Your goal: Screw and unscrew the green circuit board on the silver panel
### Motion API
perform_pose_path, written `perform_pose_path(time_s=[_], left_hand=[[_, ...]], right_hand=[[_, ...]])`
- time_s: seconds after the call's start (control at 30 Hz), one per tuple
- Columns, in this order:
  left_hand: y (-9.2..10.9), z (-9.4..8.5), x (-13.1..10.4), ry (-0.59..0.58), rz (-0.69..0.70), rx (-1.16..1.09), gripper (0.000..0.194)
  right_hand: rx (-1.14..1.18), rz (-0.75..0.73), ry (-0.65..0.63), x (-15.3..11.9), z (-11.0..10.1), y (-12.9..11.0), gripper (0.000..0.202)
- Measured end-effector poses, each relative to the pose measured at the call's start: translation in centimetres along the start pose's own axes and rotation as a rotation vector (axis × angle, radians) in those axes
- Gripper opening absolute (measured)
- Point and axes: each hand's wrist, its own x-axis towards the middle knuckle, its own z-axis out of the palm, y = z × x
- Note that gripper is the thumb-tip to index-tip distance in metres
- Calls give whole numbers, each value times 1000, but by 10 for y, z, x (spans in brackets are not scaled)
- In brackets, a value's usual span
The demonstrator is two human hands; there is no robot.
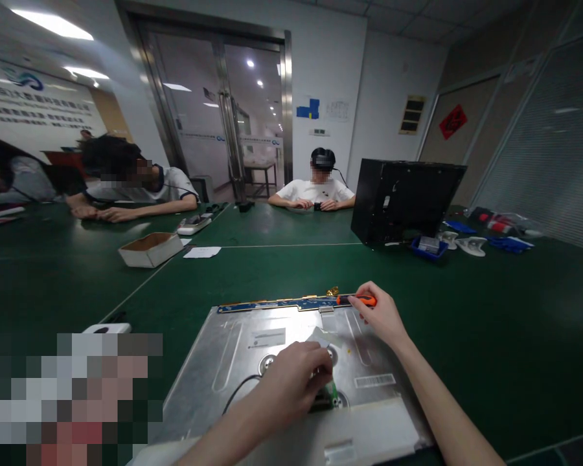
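Observation:
A silver metal panel (233, 346) lies flat on the green table, with a narrow blue circuit board (267, 305) along its far edge. My right hand (376, 314) grips an orange and black screwdriver (369, 300), which lies low over the right part of that board. Over the middle of the panel, my left hand (298, 372) has its fingers curled together beside a green strip (334, 391) and a clear film (323, 336); what its fingertips pinch is too hidden to name. A black cable (238, 391) runs out from under my left wrist.
Beyond the panel on the green table (272, 268) are an open white box (150, 252), papers (203, 252), a large black monitor (408, 200) and a blue tray (428, 249). Two people sit across the table, another at far left. A pixelated patch covers the lower left.

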Motion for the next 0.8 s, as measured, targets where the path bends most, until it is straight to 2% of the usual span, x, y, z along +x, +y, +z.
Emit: perform_pose_path(time_s=[0.13, 0.27, 0.4, 0.47, 0.6, 0.7, 0.8], left_hand=[[7, 11, -4, 34, 36, 65, 14], [5, 7, -1, -18, 25, 136, 14], [-16, -9, 15, -76, -111, 274, 17], [-31, -15, 25, -57, -178, 367, 16], [-55, -19, 40, -34, -242, 360, 15], [-61, -19, 41, -23, -244, 341, 13], [-60, -19, 38, 25, -207, 274, 11]], right_hand=[[-2, -7, -23, -2, 1, -3, 25], [-16, -25, -27, -4, 0, -6, 24], [-23, -33, -34, -4, 0, -7, 24], [-19, -35, -42, -5, 0, -7, 24], [-3, -43, -35, -5, -1, -9, 26], [27, -30, -6, -5, -4, -11, 29], [87, 10, 52, -5, -7, -11, 34]])
